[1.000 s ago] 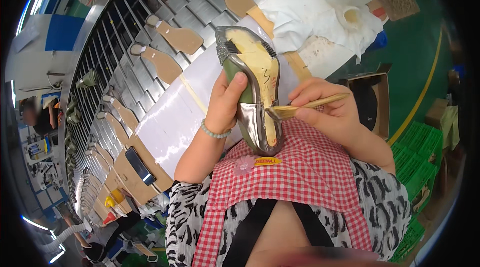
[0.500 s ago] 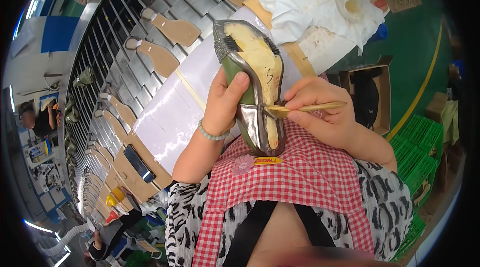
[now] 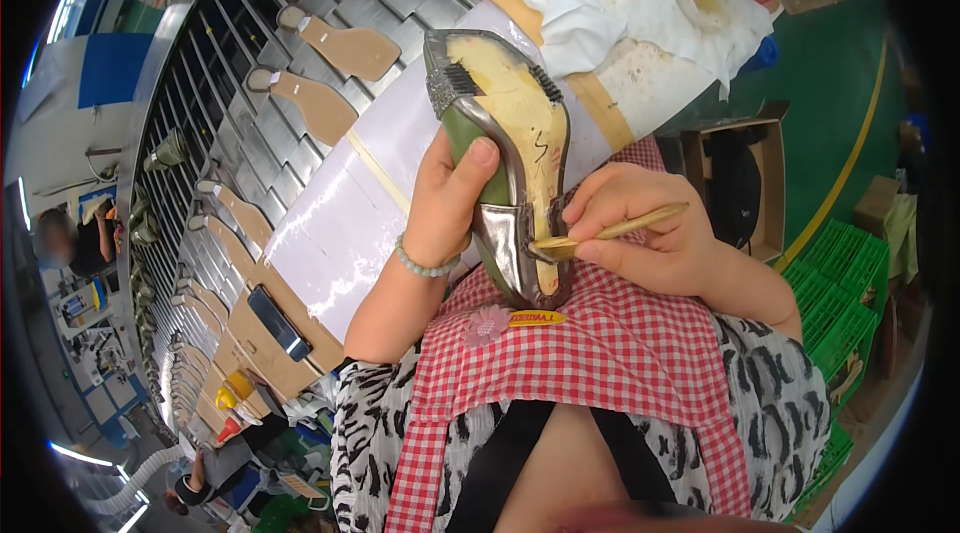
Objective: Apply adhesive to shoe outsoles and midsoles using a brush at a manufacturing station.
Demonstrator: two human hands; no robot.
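Sole side up, a shoe upper point(image 3: 508, 148) on a green last rests against my apron, its wide end pointing away from me. Its underside is pale yellow, edged with shiny bronze material. My left hand point(image 3: 448, 198) is closed round its left side, the thumb lying along the edge. Pinched in my right hand point(image 3: 650, 228) is a thin brush point(image 3: 620, 230) with a light wooden handle. The brush tip touches the bronze edge near the narrow end of the underside. My right palm and some fingers are partly hidden.
Flat brown insoles point(image 3: 350, 48) lie on the metal slat conveyor point(image 3: 230, 98) beyond a white-covered work surface point(image 3: 340, 213). A white cloth point(image 3: 590, 18) and an open glue container point(image 3: 708, 3) sit at the far right. A phone point(image 3: 278, 323) lies at left; green crates point(image 3: 840, 263) stand at right.
The brush tip has moved slightly down along the shoe's edge toward the narrow end, and its handle is tilted more. The shoe stays almost in place in my left hand.
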